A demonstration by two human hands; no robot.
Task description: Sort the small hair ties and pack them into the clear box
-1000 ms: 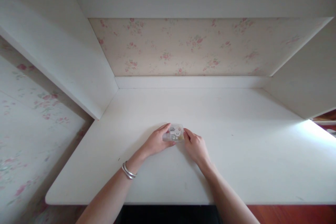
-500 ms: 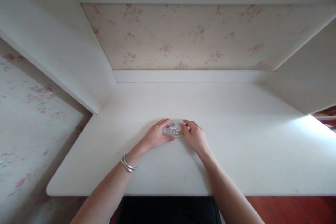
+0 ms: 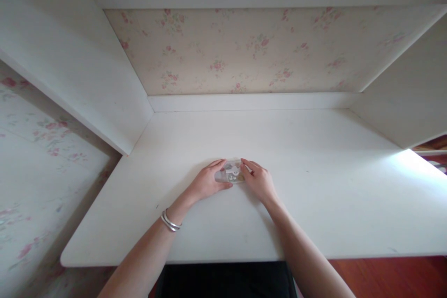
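Observation:
A small clear plastic pack (image 3: 233,171) with white, grey and yellowish shapes on it or in it lies at the middle of the white desk. I cannot make out what it contains. Curved round its left end is my left hand (image 3: 206,180), thumb on the near edge and fingers on the far edge. My right hand (image 3: 258,180) grips the right end, its fingertips on the far right corner and part of the pack hidden under them. Two silver bangles (image 3: 170,221) circle my left wrist.
The white desk top (image 3: 314,195) runs to a low back strip (image 3: 254,101) below floral wallpaper (image 3: 244,51). White side panels (image 3: 87,65) bound it left and right. Bright light falls on the right edge, and reddish flooring (image 3: 384,277) shows below.
My right fingers have shifted slightly on the pack, with the index finger now closer to its far right corner. The left hand keeps its hold. The camera view has tilted a little.

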